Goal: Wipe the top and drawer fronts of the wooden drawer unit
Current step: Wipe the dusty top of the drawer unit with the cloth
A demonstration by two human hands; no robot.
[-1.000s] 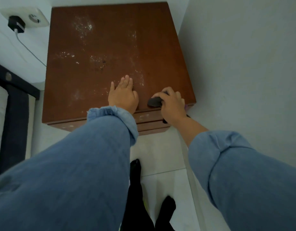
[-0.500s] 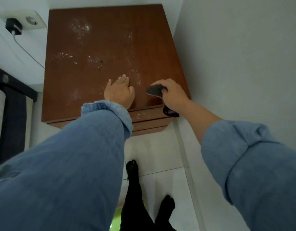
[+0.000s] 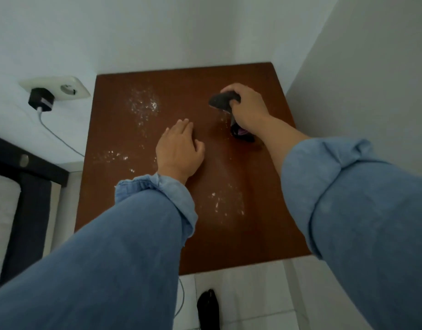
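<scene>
The brown wooden drawer unit (image 3: 229, 234) fills the middle of the head view, seen from above, so only its top shows. White dusty specks lie on it at the back left, the left and the front centre. My right hand (image 3: 246, 106) is closed around a dark bunched cloth (image 3: 220, 101) pressed on the top near the back right; a dark tail of cloth with a purple bit (image 3: 242, 133) hangs under my wrist. My left hand (image 3: 177, 148) lies flat on the top, palm down, at its centre. The drawer fronts are hidden.
White walls close in behind and on the right of the unit. A wall socket (image 3: 62, 88) with a black charger (image 3: 41, 100) and white cable sits at the left. A dark bed frame (image 3: 26, 167) stands further left. My dark-socked foot (image 3: 208, 308) is on the white tiled floor.
My right hand with the cloth has moved from the front right edge towards the back right of the top. My left hand slid from the front edge to the centre. The view now looks straight down.
</scene>
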